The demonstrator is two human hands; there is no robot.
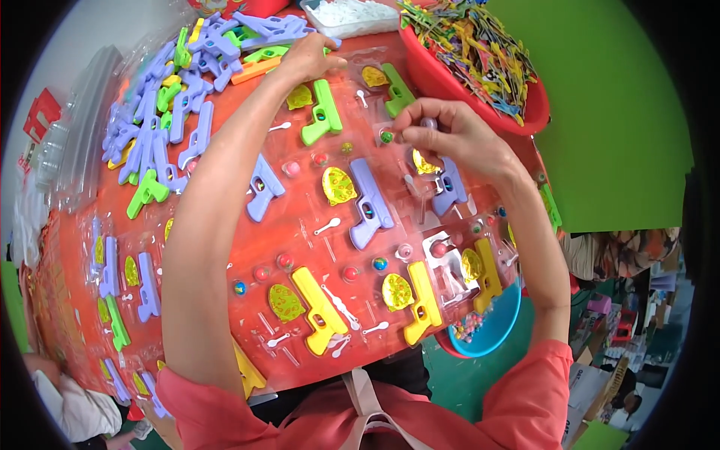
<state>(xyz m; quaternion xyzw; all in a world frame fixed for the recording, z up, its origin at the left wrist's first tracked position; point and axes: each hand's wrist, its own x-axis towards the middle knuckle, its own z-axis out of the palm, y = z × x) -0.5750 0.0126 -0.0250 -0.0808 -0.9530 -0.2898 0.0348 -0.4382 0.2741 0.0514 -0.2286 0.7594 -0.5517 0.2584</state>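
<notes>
My left hand (307, 58) reaches to the right end of a heap of purple, green and yellow toy pistols (217, 49). Its fingers are closed around a toy pistol, of which bits of purple and green show. My right hand (454, 135) is closed in a pinch above the clear plastic trays; a small pale thing between its fingers is too hidden to name. Near its fingertips lies a green ball (386, 137). Below it sit a gold-yellow disc (424, 162) and a purple toy pistol (450, 186). A green toy pistol (397, 90) lies just left of it.
Clear trays cover the red table, with yellow toy pistols (319, 311), yellow discs (339, 185), white spoons (327, 226) and small balls. A red basin (541, 112) of colourful sticks and a white tray (352, 28) stand at the back. A blue bowl (506, 319) sits below the front edge.
</notes>
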